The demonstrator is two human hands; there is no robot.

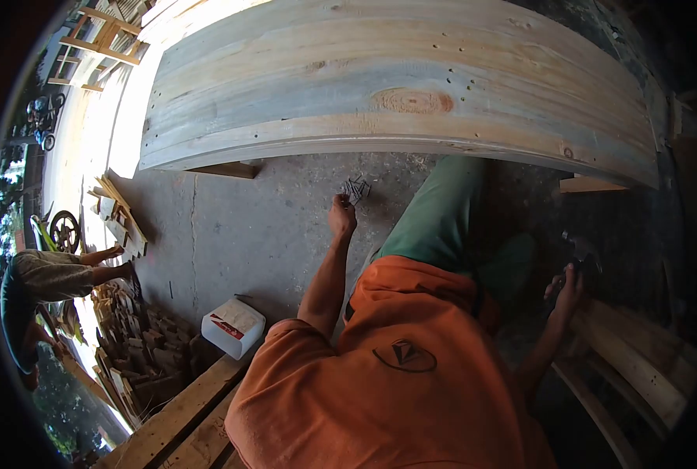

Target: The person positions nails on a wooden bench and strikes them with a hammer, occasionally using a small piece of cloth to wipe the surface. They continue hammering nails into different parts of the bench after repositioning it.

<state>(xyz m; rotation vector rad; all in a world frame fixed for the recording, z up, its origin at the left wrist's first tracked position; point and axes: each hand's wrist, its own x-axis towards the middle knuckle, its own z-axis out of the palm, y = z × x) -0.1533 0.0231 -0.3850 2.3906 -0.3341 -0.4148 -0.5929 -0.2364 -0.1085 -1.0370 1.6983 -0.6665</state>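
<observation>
Head view: loose nails (356, 190) lie on a gray concrete floor (239, 227), just on the wearer's side of a long wooden board (301, 86). The left hand (343, 215) bunches its fingers at them; whether it grips any, I cannot tell. Right hand (569, 291): clenched around a dark object (587, 262). Leftward of the board: scrap wood (149, 344), a person (47, 275), sunlit ground (129, 109).

Worn clothing, seen from above: an orange shirt (379, 399), loose and creased, with folds bunched at its lower hem (419, 273). The front bears a dark emblem (404, 354), an angular, triangular figure within a thin oval outline. The left sleeve (274, 359) is short, leaving the forearm bare. The trousers (434, 211) are green and plain. The left hand (342, 216) and right hand (569, 289) are bare.
</observation>
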